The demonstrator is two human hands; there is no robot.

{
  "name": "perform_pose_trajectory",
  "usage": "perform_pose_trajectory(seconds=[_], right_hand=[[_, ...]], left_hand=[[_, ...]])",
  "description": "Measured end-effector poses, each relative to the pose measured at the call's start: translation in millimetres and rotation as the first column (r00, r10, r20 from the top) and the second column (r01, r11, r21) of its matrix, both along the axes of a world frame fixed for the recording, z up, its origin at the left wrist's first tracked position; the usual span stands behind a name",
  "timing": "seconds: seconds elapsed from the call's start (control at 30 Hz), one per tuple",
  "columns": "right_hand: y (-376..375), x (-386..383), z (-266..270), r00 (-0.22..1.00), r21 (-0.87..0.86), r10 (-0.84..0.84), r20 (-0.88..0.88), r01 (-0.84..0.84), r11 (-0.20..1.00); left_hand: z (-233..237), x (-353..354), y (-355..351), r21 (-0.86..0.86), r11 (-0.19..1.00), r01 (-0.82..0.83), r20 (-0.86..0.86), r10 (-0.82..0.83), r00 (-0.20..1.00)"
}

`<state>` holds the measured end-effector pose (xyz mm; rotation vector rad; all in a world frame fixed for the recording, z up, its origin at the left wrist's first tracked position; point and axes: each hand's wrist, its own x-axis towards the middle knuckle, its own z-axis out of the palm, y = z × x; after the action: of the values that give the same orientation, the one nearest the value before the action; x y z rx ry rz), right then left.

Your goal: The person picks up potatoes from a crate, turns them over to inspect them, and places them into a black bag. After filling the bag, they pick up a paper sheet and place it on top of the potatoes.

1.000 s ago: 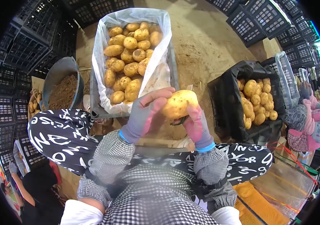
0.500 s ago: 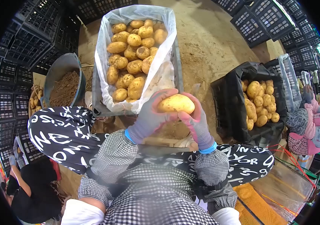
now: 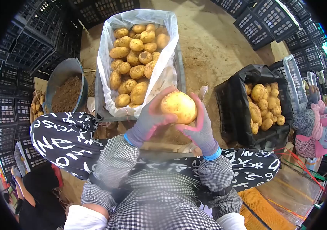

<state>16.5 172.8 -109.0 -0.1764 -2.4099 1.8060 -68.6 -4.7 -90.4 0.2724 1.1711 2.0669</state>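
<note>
Between my hands is a large pale yellow potato (image 3: 179, 107), held up in front of a crate (image 3: 182, 73) lined with white plastic and filled with potatoes (image 3: 136, 45). My left hand (image 3: 148, 122), in a grey and pink glove, wraps its fingers round the potato's left side. On the other side, my right hand (image 3: 201, 128) presses it with the fingers at the right edge and the thumb below. One end of the potato faces up toward the camera.
A bucket of soil (image 3: 82, 94) stands left of the crate. To the right is a black-lined crate (image 3: 232, 109) of potatoes (image 3: 265, 105). Stacked black crates (image 3: 37, 34) line the left side. One person (image 3: 43, 195) is at lower left, another (image 3: 316, 126) at far right.
The potato has been turned from lying sideways to end-on toward the camera. My right thumb has shifted down and left along it. The person at lower left has moved an arm.
</note>
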Motion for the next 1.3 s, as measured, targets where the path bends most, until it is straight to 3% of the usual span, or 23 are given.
perform_pose_trajectory(seconds=[0.13,0.33,0.57,0.67,0.77,0.87,1.07,1.17,1.3], right_hand=[[1.8,2.7,-4.5,1.0,0.032,-0.012,-0.002,0.012,0.999],[-4.0,7.9,-6.1,0.971,0.376,-0.113,-0.209,0.187,0.907],[-14.4,12.7,-11.5,0.96,0.306,-0.197,-0.199,0.252,0.918],[-15.1,12.3,-9.0,0.945,0.371,-0.198,-0.259,0.287,0.883],[-12.1,13.3,-14.2,0.909,0.442,-0.168,-0.381,0.339,0.831],[-8.5,15.1,-21.6,0.877,0.461,-0.154,-0.456,0.381,0.802],[-5.7,18.2,-24.4,0.867,0.561,-0.097,-0.488,0.397,0.726],[-5.8,18.2,-24.4,0.844,0.549,-0.088,-0.529,0.42,0.723],[-7.0,18.2,-23.8,0.841,0.561,-0.066,-0.537,0.415,0.716]], left_hand=[[-4.2,4.5,0.0,0.055,0.998,0.003,0.031,-0.005,0.999],[-12.7,1.4,1.6,0.06,0.996,-0.072,-0.072,0.077,0.994],[-20.0,2.8,-0.4,0.069,0.993,-0.101,-0.089,0.107,0.99],[-9.9,3.9,4.8,0.193,0.971,-0.142,0.274,0.086,0.958],[-0.7,4.5,9.2,-0.031,0.993,-0.11,-0.16,0.103,0.982],[-2.1,3.1,6.5,-0.137,0.989,-0.064,-0.405,0.003,0.914],[-2.5,-3.5,-2.1,-0.074,0.997,-0.016,-0.279,-0.005,0.96],[-6.3,-1.3,-1.0,0.015,0.993,-0.118,0.049,0.117,0.992],[14.6,12.0,14.3,0.045,0.994,-0.097,0.04,0.095,0.995]])
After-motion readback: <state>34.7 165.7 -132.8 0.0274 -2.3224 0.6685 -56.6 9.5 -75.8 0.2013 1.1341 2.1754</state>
